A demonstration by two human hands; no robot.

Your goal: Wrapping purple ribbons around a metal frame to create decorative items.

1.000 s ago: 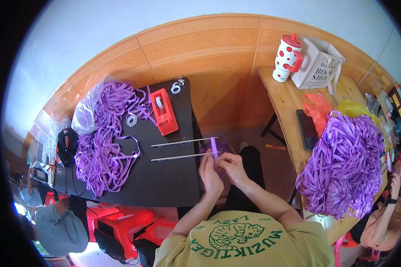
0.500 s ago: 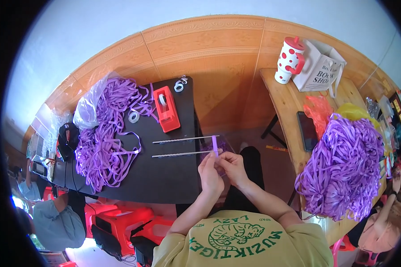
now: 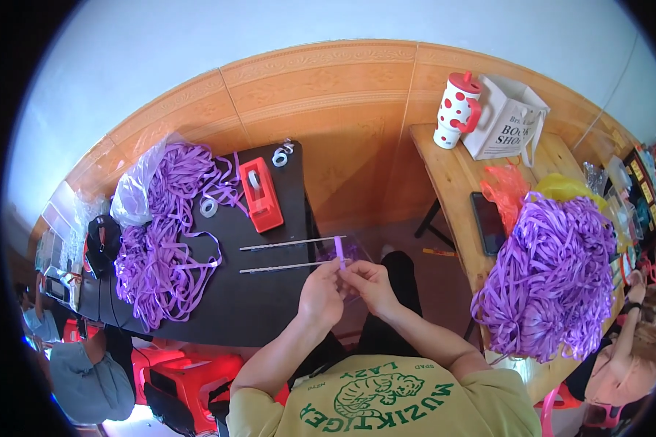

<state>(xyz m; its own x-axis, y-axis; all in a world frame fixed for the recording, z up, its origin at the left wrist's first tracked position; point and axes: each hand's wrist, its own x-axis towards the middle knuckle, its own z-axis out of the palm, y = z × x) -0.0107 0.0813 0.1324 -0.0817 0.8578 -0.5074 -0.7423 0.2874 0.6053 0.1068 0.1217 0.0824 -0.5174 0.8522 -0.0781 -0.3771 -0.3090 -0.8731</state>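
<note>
Two thin metal rods, a far rod (image 3: 291,243) and a near rod (image 3: 277,269), jut side by side past the right edge of the black table. A purple ribbon (image 3: 339,250) spans their tips. At its near end my left hand (image 3: 322,297) is closed, fingertips pinching by the near rod. Close against it, my right hand (image 3: 372,287) pinches the same ribbon between thumb and fingers. My fingers partly hide the ribbon's lower end. Beneath the rods, a clear container (image 3: 353,246) with purple strips shows partly behind my hands.
The black table (image 3: 255,306) carries a purple ribbon heap (image 3: 160,269), a red tape dispenser (image 3: 261,195) and tape rolls (image 3: 208,207). On the wooden table (image 3: 444,175) are a dotted tumbler (image 3: 455,109), a tote bag (image 3: 504,120), a phone (image 3: 487,223) and another ribbon pile (image 3: 550,280).
The whole view has shifted, so the tables and rods appear lower and farther left. Both hands stay at the ribbon's near end, with the left hand turned slightly.
</note>
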